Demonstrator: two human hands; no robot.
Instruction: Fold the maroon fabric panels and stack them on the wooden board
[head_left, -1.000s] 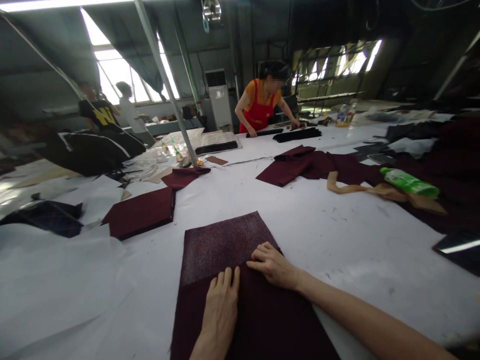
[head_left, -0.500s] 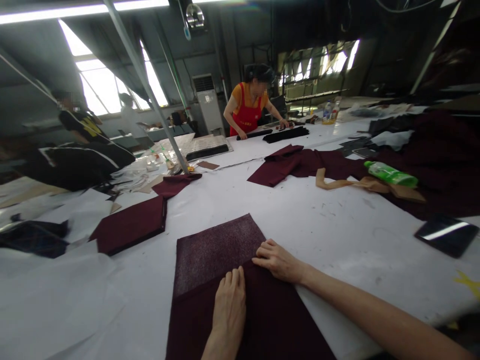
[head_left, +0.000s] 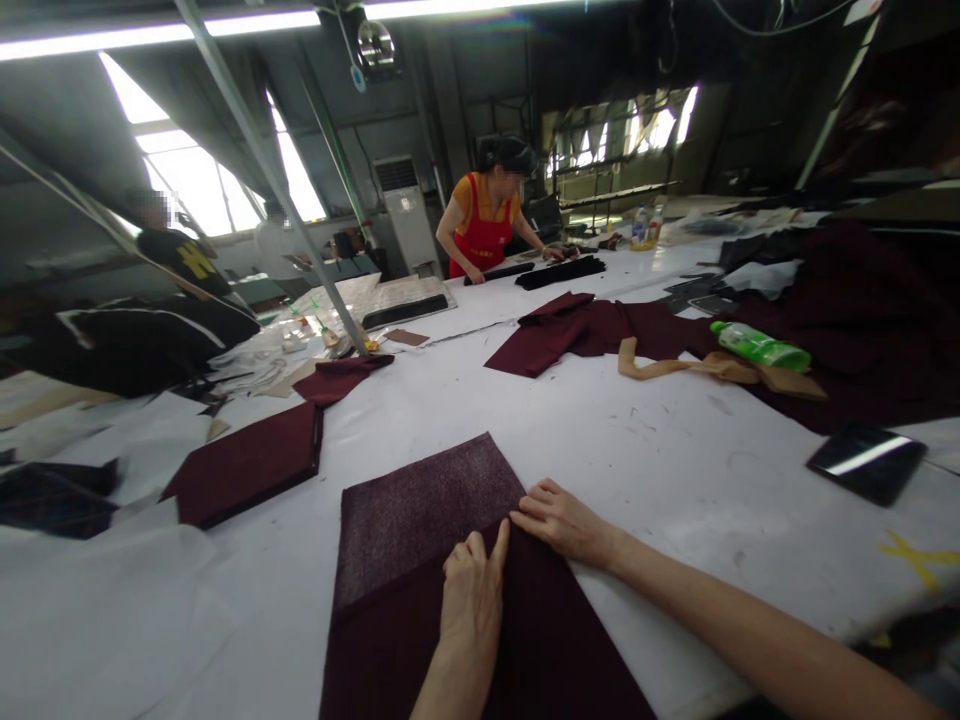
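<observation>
A dark maroon fabric piece (head_left: 450,640) lies flat before me on the white table (head_left: 660,470), over a speckled maroon panel (head_left: 420,510) that sticks out beyond its far edge. My left hand (head_left: 472,590) rests palm down on the maroon piece, fingers bent at its far edge. My right hand (head_left: 559,520) presses on the same edge at the right corner, fingertips touching the left hand's.
A maroon fabric stack (head_left: 244,465) lies to the left, more maroon cloth (head_left: 592,330) beyond. A green bottle (head_left: 757,347) on tan strips and a black phone (head_left: 866,460) lie at right. A person in a red apron (head_left: 487,225) works at the far end; others stand at left.
My view has swung right. My left hand has curled its fingers and edged toward the right hand until they touch. The right hand stays on the fabric edge.
</observation>
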